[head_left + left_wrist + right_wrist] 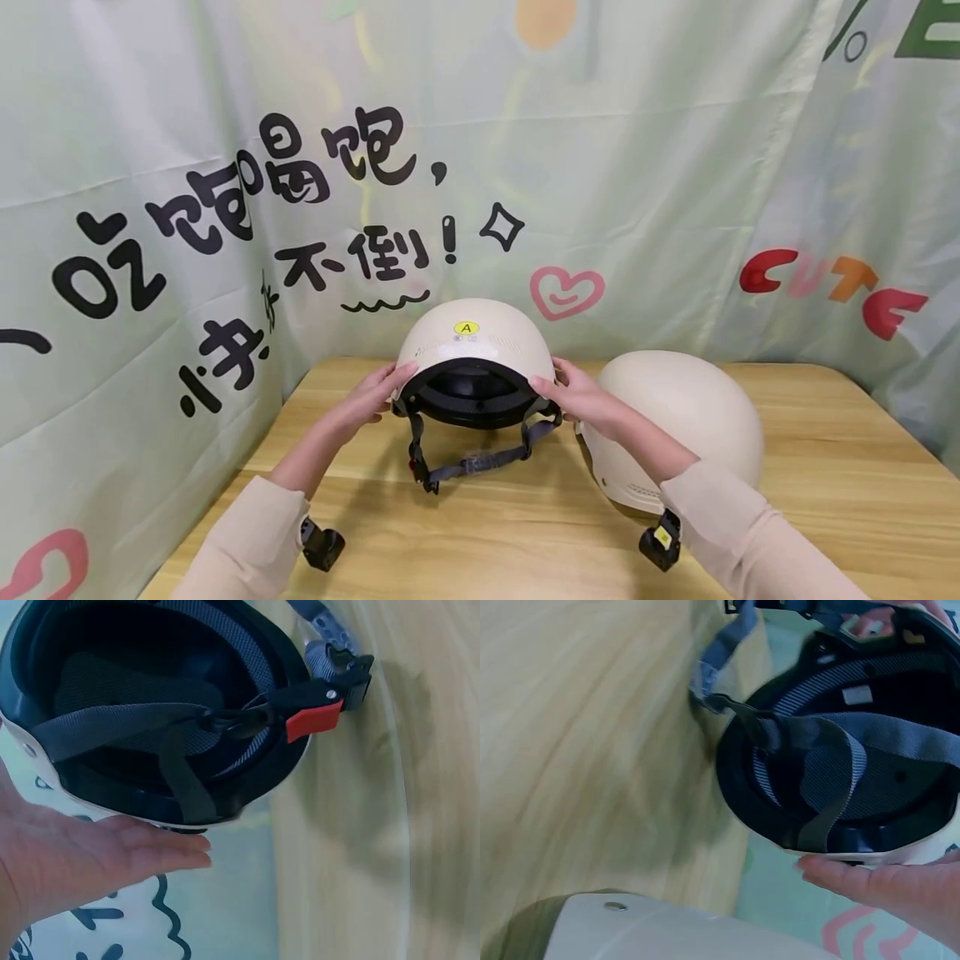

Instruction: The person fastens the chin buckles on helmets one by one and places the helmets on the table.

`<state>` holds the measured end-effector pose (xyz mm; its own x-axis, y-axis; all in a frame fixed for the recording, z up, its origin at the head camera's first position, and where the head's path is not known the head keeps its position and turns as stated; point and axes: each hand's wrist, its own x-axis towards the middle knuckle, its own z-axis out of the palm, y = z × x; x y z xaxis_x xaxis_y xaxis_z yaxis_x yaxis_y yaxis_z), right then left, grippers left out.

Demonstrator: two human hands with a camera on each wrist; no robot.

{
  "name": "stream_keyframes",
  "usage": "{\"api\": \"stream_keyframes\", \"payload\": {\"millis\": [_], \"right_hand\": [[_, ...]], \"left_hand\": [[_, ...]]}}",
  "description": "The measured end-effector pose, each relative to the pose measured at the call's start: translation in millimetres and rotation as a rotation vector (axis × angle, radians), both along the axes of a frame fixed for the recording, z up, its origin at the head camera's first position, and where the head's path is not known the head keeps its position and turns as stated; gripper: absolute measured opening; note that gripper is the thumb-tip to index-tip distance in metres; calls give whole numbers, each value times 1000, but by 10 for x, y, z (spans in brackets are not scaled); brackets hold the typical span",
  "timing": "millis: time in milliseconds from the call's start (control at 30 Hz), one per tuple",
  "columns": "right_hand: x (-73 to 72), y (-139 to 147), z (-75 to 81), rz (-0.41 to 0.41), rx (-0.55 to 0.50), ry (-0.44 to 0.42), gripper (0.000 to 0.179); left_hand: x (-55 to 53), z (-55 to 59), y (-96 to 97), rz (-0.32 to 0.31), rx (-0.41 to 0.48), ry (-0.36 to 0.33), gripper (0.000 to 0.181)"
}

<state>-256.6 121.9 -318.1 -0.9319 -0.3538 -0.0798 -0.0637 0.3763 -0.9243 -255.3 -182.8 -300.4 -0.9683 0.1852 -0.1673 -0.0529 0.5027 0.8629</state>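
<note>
A cream half helmet (517, 333) with a yellow "A" sticker is held over the wooden table, its dark padded inside (135, 682) facing forward and down. My left hand (373, 392) supports its left side, the fingers (165, 851) straight along the shell in the left wrist view. On the other side my right hand (588, 396) presses the shell with extended fingers, the thumb toward the front rim. A grey chin strap (487, 460) hangs below in a loop, and its buckle has a red tab (315, 721). Most of the right fingers are hidden behind the helmet.
A second cream helmet (682, 408) sits on the table (840, 467) at the right, partly behind my right forearm. A printed curtain (637, 167) stands close behind the table and along its left side. A small black camera is worn on each wrist.
</note>
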Motion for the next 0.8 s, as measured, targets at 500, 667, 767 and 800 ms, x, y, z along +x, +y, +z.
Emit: {"api": "stream_keyframes", "payload": {"millis": [500,667,767,800], "right_hand": [[138,1,-87,72,1,89,97],[208,-23,-183,66,-22,146,108],[258,-36,-272,37,-20,158,110],[274,-38,-313,37,-29,161,110]], "left_hand": [[142,49,79,7,-109,-52,76],[201,-77,87,39,-107,118,69],[258,-180,74,56,-132,220,73],[280,-217,69,64,-145,241,75]]}}
